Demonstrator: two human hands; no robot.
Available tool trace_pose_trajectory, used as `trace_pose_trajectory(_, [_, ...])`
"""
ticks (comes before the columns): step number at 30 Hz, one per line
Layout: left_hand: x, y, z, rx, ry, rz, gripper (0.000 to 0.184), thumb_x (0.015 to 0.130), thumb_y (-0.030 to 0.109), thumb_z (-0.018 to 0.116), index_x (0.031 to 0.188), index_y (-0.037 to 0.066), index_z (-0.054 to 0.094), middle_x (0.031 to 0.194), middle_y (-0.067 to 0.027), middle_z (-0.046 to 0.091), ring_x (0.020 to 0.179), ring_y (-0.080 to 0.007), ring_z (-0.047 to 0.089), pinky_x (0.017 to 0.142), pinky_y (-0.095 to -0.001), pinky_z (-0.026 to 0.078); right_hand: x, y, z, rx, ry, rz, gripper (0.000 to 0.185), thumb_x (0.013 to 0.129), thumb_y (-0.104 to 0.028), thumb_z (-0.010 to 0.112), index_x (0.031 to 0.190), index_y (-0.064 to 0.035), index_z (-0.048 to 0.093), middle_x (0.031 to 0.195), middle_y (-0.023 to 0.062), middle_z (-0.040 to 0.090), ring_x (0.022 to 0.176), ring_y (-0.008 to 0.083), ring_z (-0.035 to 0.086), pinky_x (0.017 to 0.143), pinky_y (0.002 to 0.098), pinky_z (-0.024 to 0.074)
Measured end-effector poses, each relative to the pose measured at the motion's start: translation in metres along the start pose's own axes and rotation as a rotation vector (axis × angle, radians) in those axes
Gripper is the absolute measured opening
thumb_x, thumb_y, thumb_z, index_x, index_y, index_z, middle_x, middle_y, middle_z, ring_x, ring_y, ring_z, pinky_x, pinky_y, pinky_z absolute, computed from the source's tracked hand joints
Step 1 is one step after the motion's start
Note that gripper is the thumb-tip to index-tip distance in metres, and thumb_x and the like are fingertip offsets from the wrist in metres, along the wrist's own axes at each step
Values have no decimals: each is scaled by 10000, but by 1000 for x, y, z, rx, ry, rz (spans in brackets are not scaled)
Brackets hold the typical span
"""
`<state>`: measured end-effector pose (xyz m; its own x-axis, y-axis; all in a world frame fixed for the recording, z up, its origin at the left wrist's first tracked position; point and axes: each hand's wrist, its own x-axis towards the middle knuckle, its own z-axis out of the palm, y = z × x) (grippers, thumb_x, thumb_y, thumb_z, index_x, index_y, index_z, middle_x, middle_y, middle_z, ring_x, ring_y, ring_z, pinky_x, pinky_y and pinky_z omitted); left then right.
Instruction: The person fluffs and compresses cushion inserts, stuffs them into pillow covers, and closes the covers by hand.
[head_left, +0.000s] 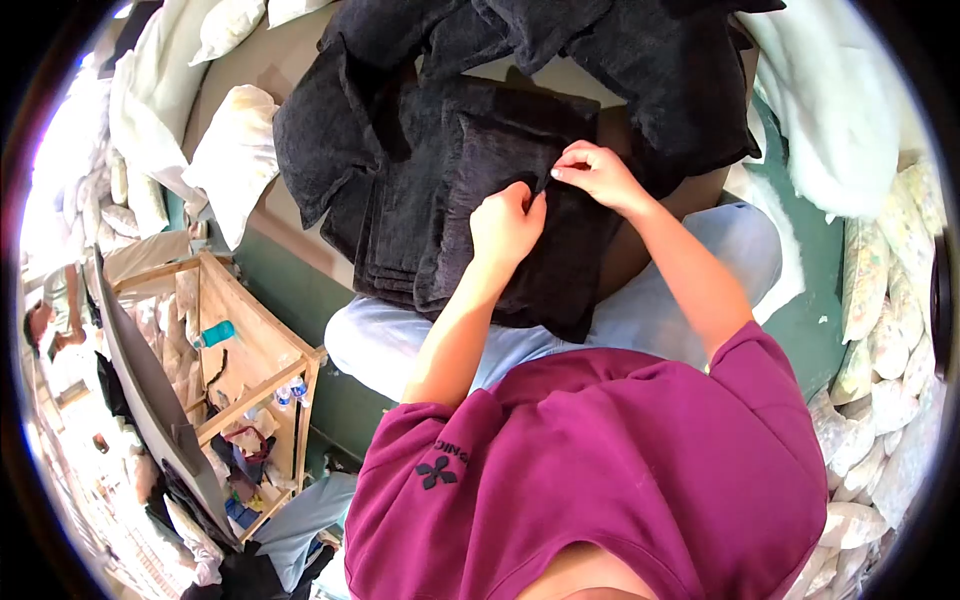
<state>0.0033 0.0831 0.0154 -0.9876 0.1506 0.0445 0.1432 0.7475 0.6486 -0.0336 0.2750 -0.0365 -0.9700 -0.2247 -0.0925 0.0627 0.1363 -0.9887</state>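
Observation:
A pile of folded dark cloths (410, 210) lies in front of the person's crossed legs. My left hand (506, 224) is over the top cloth (490, 160), its fingers closed on the dark fabric. Close by on the right, my right hand (596, 172) pinches the same fabric near its edge. The two hands are a short gap apart. More dark cloth (660, 80) lies heaped around the back and right of the pile.
At the left stands a wooden frame table (255, 345) with a teal item (216, 333) and bottles. White bundles (236, 150) lie at the upper left. Stacked pale packages (868, 290) line the right side. Another person's leg (305, 520) shows at the lower left.

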Motion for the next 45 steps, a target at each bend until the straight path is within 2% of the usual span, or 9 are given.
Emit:
trace_pose_trajectory(6, [50,15,2,480,37,54,207,797,248,666,803,72,558,720,-126,662,660,-339,673,594,-453,537,6,-8,16,-256,-46,-99,136,802,-133,730,861,-10,723,918,113,652,853,227,650,783,310,493])
trace_pose_trajectory(11, [62,2,13,173,-49,34,228,824,250,651,760,39,594,707,-190,639,729,-405,644,645,-479,499,23,15,4,177,-84,211,166,878,-157,701,956,-10,691,919,15,669,882,93,576,790,273,474])
trace_pose_trajectory(23, [66,-3,19,-15,-54,-140,308,867,311,592,727,38,622,727,-188,644,737,-393,641,637,-477,485,21,10,17,-81,141,55,161,798,-131,767,852,-3,685,888,81,631,767,179,625,715,308,505])
trace_pose_trajectory(28, [42,13,25,199,41,146,127,881,205,577,847,82,572,774,-151,649,728,-352,655,624,-461,501,30,33,17,18,249,190,177,791,-96,750,860,-19,606,807,42,631,728,129,590,673,296,496])
trace_pose_trajectory(32, [-19,45,39,495,-123,285,108,834,89,531,940,73,522,864,-120,597,761,-332,640,624,-445,510,44,70,7,35,392,-108,128,829,-48,682,936,-40,613,826,18,624,744,108,553,700,279,480])
trace_pose_trajectory(36, [-87,37,12,170,-256,358,121,791,48,596,907,51,563,869,-113,597,829,-316,624,758,-407,504,3,8,-13,-516,204,-436,214,862,-67,602,1070,-95,642,1046,62,652,880,274,664,749,351,524])
trace_pose_trajectory(38, [-111,23,-19,-164,-17,217,276,736,64,701,985,36,583,931,-104,611,929,-307,606,854,-400,482,-1,-3,-28,-596,44,-410,267,843,-47,574,1095,-82,657,1116,83,645,973,326,646,814,386,527])
trace_pose_trajectory(42, [-120,-36,-65,216,632,-163,618,796,176,773,1279,-21,443,1141,-136,565,1049,-303,554,946,-394,451,19,4,-59,-548,-205,-163,282,846,-38,562,1099,-38,688,1132,119,663,1062,273,634,920,335,489])
trace_pose_trajectory(45, [-109,-89,-73,-792,265,-1077,766,906,557,613,1427,95,294,1235,-85,521,1135,-235,490,892,-449,472,43,-9,-40,-148,-76,116,333,956,-260,576,1209,-58,651,1226,81,644,1124,210,595,957,334,456])
